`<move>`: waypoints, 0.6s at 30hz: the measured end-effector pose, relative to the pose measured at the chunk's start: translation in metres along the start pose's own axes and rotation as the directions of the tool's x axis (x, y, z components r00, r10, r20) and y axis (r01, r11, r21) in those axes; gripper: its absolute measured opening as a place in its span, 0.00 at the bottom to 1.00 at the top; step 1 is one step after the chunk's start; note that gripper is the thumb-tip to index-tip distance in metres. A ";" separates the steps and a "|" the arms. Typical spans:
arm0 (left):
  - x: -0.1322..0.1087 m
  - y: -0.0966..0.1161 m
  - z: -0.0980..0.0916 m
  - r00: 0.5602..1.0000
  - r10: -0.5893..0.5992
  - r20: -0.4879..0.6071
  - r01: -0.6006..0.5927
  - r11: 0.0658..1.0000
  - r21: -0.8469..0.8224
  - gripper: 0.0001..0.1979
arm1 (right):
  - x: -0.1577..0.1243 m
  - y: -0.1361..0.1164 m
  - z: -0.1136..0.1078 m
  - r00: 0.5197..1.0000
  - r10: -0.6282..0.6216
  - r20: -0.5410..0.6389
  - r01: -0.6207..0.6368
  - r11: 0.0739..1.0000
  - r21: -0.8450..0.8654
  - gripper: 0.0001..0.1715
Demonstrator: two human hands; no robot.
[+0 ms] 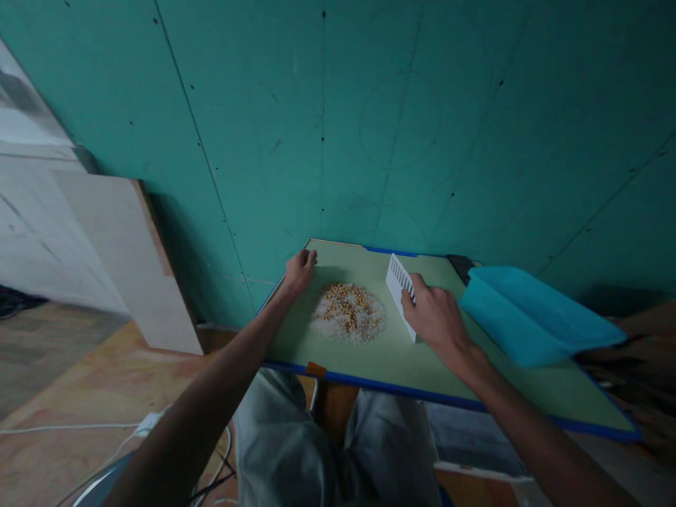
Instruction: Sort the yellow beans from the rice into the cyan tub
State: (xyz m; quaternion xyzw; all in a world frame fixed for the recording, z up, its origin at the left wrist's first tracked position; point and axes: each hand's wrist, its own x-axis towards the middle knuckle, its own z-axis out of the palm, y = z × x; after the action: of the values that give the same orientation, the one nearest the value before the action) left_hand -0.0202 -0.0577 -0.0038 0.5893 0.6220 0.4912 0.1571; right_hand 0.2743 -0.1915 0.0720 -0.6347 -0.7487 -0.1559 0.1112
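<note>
My right hand (436, 313) grips the right side of a white slotted plastic piece (397, 285), which stands tilted on edge above the pale green board. A flat pile of yellow-brown round grains mixed with white grains (348, 312) lies on the board, left of the slotted piece and apart from it. Beyond the pile's upper left, my left hand (301, 271) is held with its fingers curled in. Whatever may be inside those fingers is hidden.
The pale green board (338, 362) has blue tape along its edges and lies over my knees. A turquoise plastic bin (528, 317) rests at its right, beside a dark flat object (460, 266). A green wall (317, 141) rises behind. White cables (68, 427) cross the floor at left.
</note>
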 end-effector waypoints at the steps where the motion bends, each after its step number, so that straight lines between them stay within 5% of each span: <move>1: -0.001 -0.001 0.000 1.000 -0.010 0.006 0.010 1.000 0.005 0.20 | 0.001 -0.006 0.001 1.000 -0.005 -0.001 0.005 1.000 -0.005 0.16; 10: -0.002 -0.001 0.001 1.000 0.025 -0.002 -0.025 0.997 0.076 0.16 | 0.010 -0.046 0.001 1.000 0.000 -0.018 0.000 1.000 -0.002 0.14; 14: -0.003 -0.002 0.001 0.999 0.043 0.000 -0.043 0.996 0.081 0.15 | 0.020 -0.032 -0.008 0.999 0.030 -0.041 -0.030 0.999 0.015 0.17; 18: -0.003 -0.003 0.001 0.999 0.046 0.002 -0.046 0.996 0.077 0.15 | 0.060 -0.007 -0.005 0.991 0.041 -0.124 -0.040 0.999 0.013 0.21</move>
State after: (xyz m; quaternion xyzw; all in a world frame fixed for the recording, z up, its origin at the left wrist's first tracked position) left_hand -0.0201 -0.0590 -0.0080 0.6091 0.6266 0.4704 0.1230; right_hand 0.2566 -0.1393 0.0975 -0.6381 -0.7281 -0.1888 0.1642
